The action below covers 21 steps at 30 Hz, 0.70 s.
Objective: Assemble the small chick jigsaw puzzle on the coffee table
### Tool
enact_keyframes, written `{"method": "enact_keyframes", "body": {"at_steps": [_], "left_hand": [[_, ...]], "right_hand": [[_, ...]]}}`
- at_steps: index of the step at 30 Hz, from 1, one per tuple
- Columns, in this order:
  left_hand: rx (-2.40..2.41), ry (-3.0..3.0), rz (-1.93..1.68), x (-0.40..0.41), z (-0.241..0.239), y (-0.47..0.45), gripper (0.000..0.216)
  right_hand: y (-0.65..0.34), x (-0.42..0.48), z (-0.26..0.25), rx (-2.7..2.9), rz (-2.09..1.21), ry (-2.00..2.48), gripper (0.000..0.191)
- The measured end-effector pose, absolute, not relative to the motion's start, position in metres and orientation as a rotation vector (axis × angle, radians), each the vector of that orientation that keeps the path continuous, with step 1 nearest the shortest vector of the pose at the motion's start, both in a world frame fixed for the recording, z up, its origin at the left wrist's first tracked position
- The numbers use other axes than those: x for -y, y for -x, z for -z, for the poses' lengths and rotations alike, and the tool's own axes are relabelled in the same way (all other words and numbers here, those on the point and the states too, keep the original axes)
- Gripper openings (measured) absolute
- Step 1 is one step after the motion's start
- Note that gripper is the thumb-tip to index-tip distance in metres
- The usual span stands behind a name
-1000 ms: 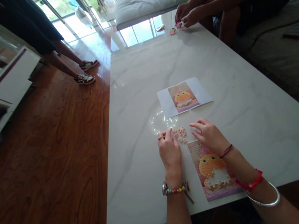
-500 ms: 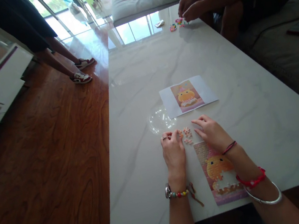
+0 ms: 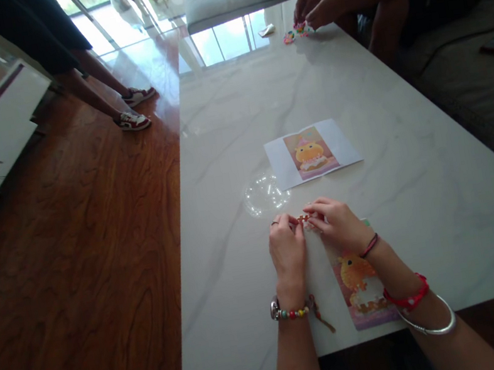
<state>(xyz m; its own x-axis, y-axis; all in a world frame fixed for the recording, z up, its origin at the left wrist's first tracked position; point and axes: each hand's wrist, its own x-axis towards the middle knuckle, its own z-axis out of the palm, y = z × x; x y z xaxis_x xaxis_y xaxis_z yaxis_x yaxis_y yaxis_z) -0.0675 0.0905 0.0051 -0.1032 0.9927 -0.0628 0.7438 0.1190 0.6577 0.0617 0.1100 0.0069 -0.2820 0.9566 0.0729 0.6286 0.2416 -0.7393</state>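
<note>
My left hand [image 3: 287, 248] is closed, its fingertips pinching an orange-brown jigsaw puzzle piece [image 3: 303, 218]. From the other side, my right hand [image 3: 340, 223] also has its thumb and fingers closed on puzzle pieces at the same spot. A few pale pieces lie beneath the fingers, mostly hidden. Under my right wrist lies a partly assembled jigsaw puzzle [image 3: 353, 274] of a yellow cartoon animal with a cake. A white gap shows in its middle, and my right forearm covers its right side.
Beyond my hands lies a printed sheet [image 3: 312, 153] with the same picture on the marble table [image 3: 226, 150]. At the far end, another person's hands [image 3: 315, 6] handle small colourful pieces [image 3: 300, 29] near a white scrap [image 3: 266, 30]. A person stands at left on the wooden floor [image 3: 107, 235].
My right hand has moved left and closed on the puzzle pieces by my left fingertips, covering most of the loose ones. The view has shifted slightly.
</note>
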Motion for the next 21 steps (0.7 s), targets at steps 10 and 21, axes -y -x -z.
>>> {"method": "enact_keyframes", "body": {"at_steps": [10, 21], "left_hand": [[-1.665, -1.429, -0.807, -0.091, -0.010, 0.073, 0.006], [-1.323, -1.303, -0.911, -0.084, -0.015, 0.072, 0.012]], "right_hand": [[-0.057, -0.109, -0.007, 2.004, -0.786, 1.446, 0.010], [-0.076, -0.098, -0.025, 2.024, -0.823, 1.331, 0.010]]}}
